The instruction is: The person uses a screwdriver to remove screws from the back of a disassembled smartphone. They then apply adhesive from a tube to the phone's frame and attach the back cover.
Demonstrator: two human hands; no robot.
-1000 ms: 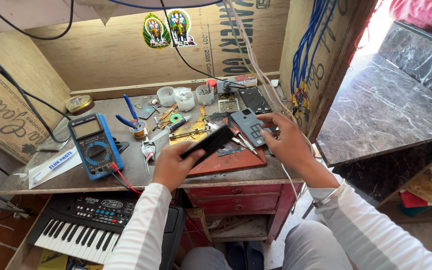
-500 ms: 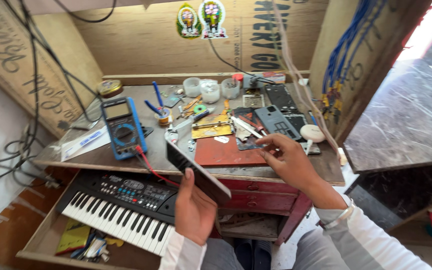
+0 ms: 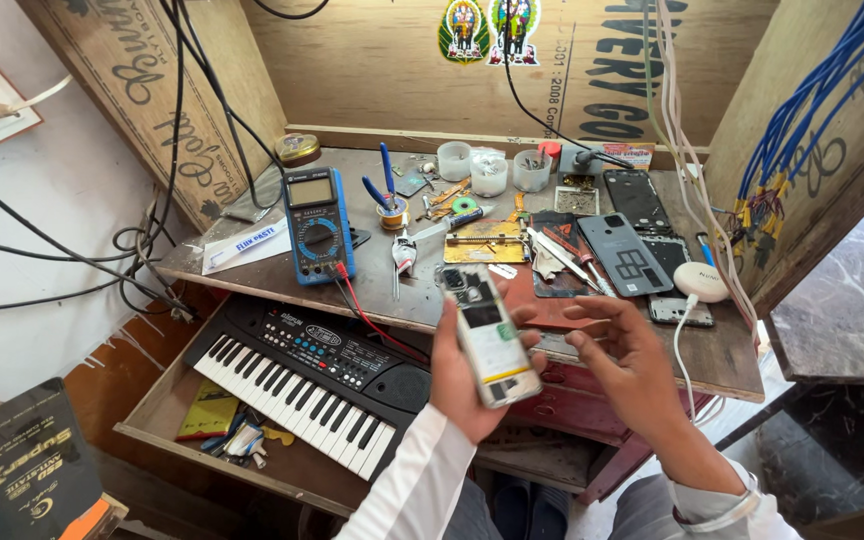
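One opened, back-less white phone body (image 3: pixel 487 335) stands in the left hand (image 3: pixel 464 385), its grip closed round the lower half, long axis pointing away toward the cluttered wooden tabletop (image 3: pixel 252 275); the right hand (image 3: pixel 624 358) hovers just beside it, fingers loosely spread, holding nothing.

We look steeply down from our head, close above the workbench (image 3: pixel 252 275), facing its plywood back wall (image 3: pixel 372 80) at twelve o'clock; only one view.
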